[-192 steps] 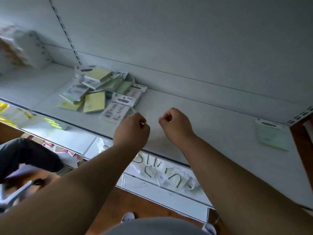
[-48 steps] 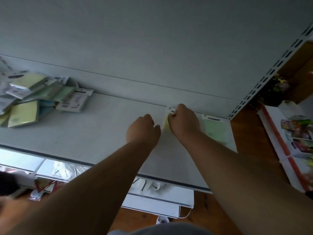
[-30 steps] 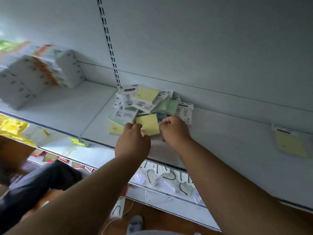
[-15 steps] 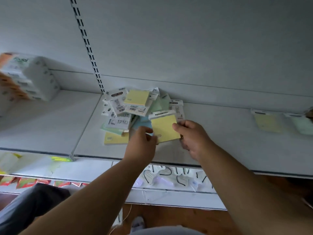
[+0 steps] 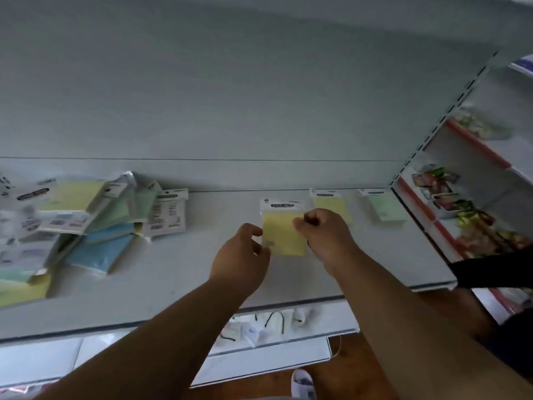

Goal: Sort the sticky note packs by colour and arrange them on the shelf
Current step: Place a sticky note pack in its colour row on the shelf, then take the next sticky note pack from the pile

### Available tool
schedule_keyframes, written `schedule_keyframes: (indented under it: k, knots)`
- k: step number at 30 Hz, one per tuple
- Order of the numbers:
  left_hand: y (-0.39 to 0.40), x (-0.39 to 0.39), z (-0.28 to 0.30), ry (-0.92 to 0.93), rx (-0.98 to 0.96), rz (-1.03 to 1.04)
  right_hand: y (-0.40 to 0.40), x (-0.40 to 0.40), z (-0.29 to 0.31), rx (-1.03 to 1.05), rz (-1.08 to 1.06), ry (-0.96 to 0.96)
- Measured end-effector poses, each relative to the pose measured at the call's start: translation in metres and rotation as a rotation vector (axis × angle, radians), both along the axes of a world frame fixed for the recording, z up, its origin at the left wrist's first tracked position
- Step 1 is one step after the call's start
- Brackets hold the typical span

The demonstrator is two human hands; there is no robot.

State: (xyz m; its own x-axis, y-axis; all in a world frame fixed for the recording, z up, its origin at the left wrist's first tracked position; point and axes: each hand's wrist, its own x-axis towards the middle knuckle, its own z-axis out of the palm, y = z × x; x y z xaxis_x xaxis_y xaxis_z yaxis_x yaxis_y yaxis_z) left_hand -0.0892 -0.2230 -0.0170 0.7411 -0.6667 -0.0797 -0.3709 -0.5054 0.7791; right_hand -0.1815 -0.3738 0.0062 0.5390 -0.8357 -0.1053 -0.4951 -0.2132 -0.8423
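A yellow sticky note pack (image 5: 281,230) with a white header is held between both hands over the white shelf (image 5: 202,264). My left hand (image 5: 240,256) pinches its left edge and my right hand (image 5: 324,235) grips its right edge. Just behind my right hand a second yellow pack (image 5: 331,204) lies flat on the shelf, partly hidden. A green pack (image 5: 385,206) lies further right near the shelf's end. At the left lies a loose pile of packs (image 5: 86,220) in yellow, green and blue, some face down.
The shelf's front edge (image 5: 259,306) runs below my forearms. A lower shelf with white packets (image 5: 259,327) sits underneath. To the right stands another rack with colourful goods (image 5: 461,203). A dark sleeve (image 5: 490,272) enters at the right edge.
Both hands lifted a yellow pack from the pile and carried it right, to beside the yellow and green packs lying on the shelf. The view has swung right.
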Motion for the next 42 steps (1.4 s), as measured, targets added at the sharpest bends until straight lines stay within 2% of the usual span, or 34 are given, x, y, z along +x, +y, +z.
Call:
schedule_keyframes:
  k: [4,9,18,22,27,33,38,42]
  knots:
    - [-0.074,-0.045,-0.003,-0.014,0.046,0.089,-0.073,-0.03,-0.005,-0.129,0.043,0.146]
    - [-0.147,-0.073,0.003,-0.116,0.106,0.165,-0.141,-0.043,0.003,-0.295,0.134,0.289]
    - [-0.196,-0.074,-0.008,-0.214,0.239,0.212,-0.177,-0.031,-0.012,-0.435,0.176,0.484]
    - [-0.196,-0.077,-0.012,-0.229,0.242,0.252,-0.171,-0.033,-0.019,-0.523,0.2,0.466]
    - [-0.167,-0.075,-0.008,-0.229,0.182,0.323,-0.149,-0.028,-0.011,-0.574,0.224,0.347]
    - [-0.075,-0.032,-0.006,-0.19,0.193,0.435,-0.057,0.016,-0.007,-0.517,0.425,0.179]
    - [0.027,0.03,-0.003,-0.215,0.185,0.476,0.043,0.082,-0.005,-0.381,0.507,0.1]
    - [0.09,0.086,0.004,-0.317,0.11,0.404,0.111,0.139,-0.012,-0.257,0.415,0.146]
